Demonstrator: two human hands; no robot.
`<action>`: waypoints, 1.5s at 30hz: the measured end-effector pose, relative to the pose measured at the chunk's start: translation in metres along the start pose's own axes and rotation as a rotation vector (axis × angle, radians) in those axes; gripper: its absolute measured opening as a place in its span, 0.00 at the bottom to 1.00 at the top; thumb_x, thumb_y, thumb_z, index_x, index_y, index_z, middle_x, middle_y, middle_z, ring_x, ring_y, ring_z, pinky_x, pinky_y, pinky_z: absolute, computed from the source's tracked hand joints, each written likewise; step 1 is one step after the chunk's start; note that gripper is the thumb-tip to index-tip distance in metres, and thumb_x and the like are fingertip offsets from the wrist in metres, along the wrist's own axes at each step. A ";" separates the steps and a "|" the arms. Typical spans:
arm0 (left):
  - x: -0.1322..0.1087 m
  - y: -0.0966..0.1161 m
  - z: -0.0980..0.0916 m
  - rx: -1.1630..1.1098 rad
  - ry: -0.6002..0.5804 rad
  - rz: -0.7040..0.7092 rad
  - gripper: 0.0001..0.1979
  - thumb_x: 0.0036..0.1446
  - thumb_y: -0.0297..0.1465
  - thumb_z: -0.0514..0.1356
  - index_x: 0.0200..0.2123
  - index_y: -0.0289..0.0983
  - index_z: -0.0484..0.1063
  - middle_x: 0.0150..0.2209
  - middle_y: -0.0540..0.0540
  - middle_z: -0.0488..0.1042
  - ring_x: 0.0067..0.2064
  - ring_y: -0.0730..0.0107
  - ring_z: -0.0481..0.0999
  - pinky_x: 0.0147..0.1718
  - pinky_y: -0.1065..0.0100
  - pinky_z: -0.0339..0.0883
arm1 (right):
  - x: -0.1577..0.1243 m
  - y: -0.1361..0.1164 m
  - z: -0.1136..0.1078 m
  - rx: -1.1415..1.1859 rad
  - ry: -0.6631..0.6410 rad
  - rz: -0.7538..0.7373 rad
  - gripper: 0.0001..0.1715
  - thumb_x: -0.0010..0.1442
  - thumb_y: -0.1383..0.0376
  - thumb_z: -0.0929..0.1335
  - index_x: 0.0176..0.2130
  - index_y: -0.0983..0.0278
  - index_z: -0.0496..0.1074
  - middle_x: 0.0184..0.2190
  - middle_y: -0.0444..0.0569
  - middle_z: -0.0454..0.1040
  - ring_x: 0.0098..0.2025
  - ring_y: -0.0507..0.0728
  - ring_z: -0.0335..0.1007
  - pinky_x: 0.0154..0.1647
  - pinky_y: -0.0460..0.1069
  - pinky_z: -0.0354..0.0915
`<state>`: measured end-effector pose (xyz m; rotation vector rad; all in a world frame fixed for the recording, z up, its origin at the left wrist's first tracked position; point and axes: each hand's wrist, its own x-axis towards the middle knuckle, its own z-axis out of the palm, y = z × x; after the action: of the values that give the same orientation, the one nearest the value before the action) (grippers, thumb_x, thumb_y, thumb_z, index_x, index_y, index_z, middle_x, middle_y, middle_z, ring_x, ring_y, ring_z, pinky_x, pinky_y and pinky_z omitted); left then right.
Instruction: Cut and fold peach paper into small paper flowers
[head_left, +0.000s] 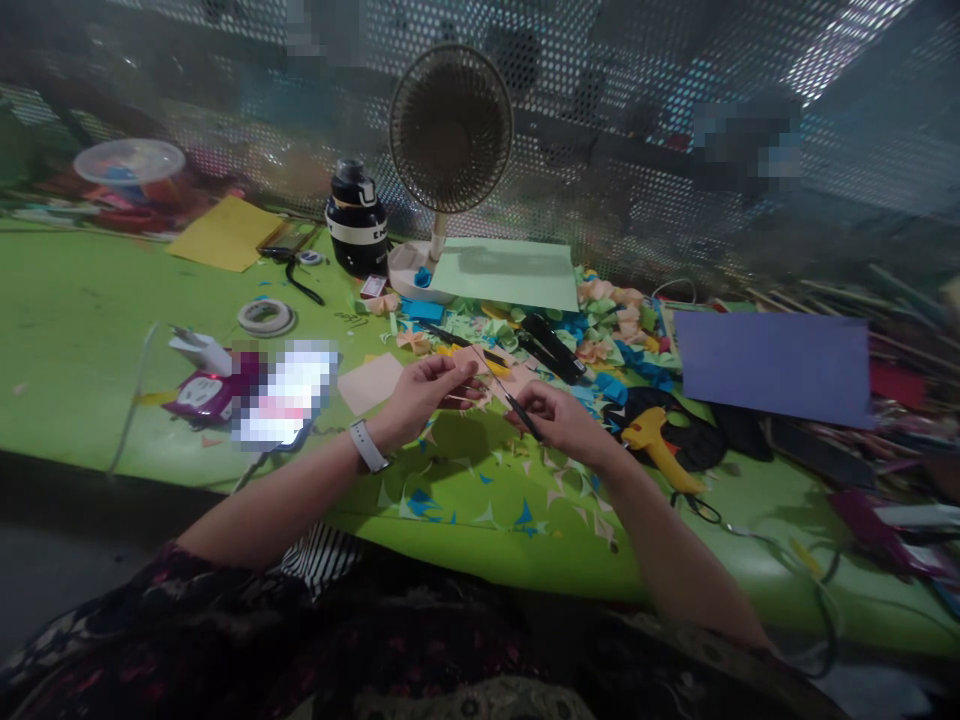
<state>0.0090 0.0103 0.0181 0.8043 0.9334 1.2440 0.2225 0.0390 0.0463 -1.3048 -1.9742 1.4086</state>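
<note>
L hand pinching peach paper pc, in front of fan; R hand gripping dark-handled scissors, front-R of fan, blades by paper, contact unclear. Stapler front-R of fan, bottle just L.

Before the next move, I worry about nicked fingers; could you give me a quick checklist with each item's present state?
1. Scissors held by the right hand: ok.
2. Pink paper gripped by the left hand: ok, pinched near its edge.
3. Left fingers safely clear of the scissors: cannot tell, they look close.
4. Table under the hands free of scraps: not ok, cut bits lie scattered.
5. Glue gun cool: cannot tell; it lies near the right forearm.
</note>
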 end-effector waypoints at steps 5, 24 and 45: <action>0.000 0.001 0.001 -0.002 0.010 0.000 0.17 0.51 0.40 0.71 0.31 0.32 0.72 0.30 0.45 0.81 0.30 0.73 0.80 0.32 0.72 0.74 | -0.001 -0.002 0.001 -0.012 -0.002 0.014 0.31 0.44 0.41 0.75 0.29 0.62 0.64 0.22 0.40 0.65 0.23 0.48 0.58 0.23 0.46 0.55; -0.001 0.006 0.000 0.044 -0.020 -0.026 0.19 0.49 0.43 0.72 0.31 0.33 0.72 0.32 0.42 0.82 0.32 0.70 0.82 0.32 0.72 0.74 | -0.001 -0.002 -0.003 0.014 -0.014 0.008 0.32 0.41 0.41 0.76 0.26 0.62 0.63 0.21 0.40 0.65 0.24 0.49 0.61 0.25 0.46 0.58; 0.002 0.004 -0.002 0.067 -0.075 -0.008 0.19 0.49 0.42 0.72 0.31 0.32 0.74 0.28 0.45 0.80 0.28 0.73 0.80 0.33 0.72 0.75 | 0.000 -0.001 -0.002 0.006 -0.006 0.020 0.33 0.41 0.39 0.75 0.27 0.62 0.64 0.20 0.41 0.67 0.21 0.48 0.60 0.20 0.45 0.53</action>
<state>0.0056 0.0132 0.0202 0.8932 0.9212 1.1728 0.2234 0.0400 0.0480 -1.3224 -1.9647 1.4287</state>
